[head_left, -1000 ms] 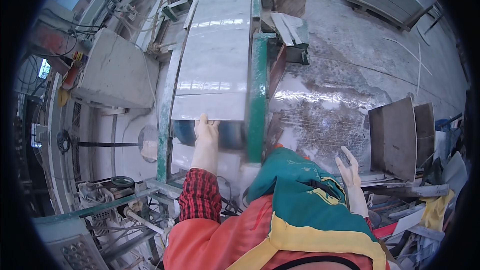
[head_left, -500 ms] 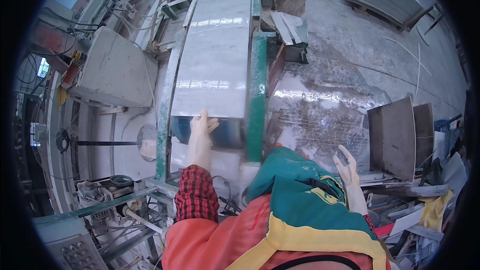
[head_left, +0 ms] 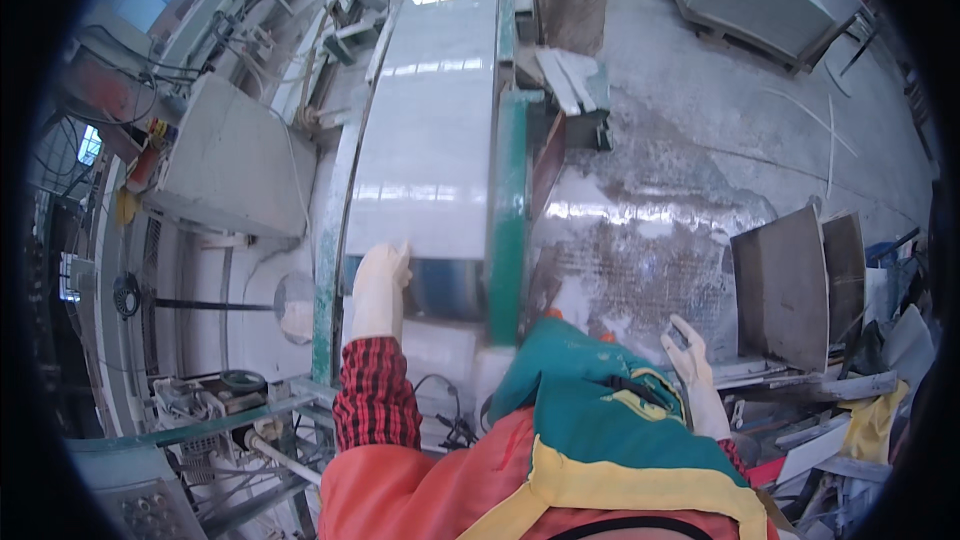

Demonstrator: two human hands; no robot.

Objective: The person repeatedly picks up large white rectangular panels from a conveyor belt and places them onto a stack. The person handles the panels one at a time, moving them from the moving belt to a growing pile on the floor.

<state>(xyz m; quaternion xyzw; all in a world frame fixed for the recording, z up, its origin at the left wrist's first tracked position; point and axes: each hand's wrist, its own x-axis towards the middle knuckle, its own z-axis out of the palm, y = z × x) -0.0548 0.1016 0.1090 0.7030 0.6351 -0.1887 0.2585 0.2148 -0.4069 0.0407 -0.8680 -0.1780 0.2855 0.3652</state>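
Note:
A long, polished white stone slab [head_left: 425, 155] lies on a narrow conveyor, its near end by the blue belt roller [head_left: 445, 285]. My left hand [head_left: 380, 290], in a pale glove, is at the near left corner of the slab. Its fingers are closed around that end edge, and the fingertips are partly hidden. Off to the right, above the floor and beside my green apron [head_left: 600, 400], my gloved right hand [head_left: 692, 365] has its fingers apart and holds nothing.
Green conveyor rails [head_left: 512, 220] flank the slab. Brown-grey panels [head_left: 780, 290] stand at right above scrap strips and a yellow cloth [head_left: 865, 425]. A button panel [head_left: 150, 510] is at lower left. A large pale block [head_left: 235, 160] stands at left.
My left hand has shifted slightly left along the slab's end edge, and its fingers have turned. The whole view has moved a little. My right hand remains open beside the apron.

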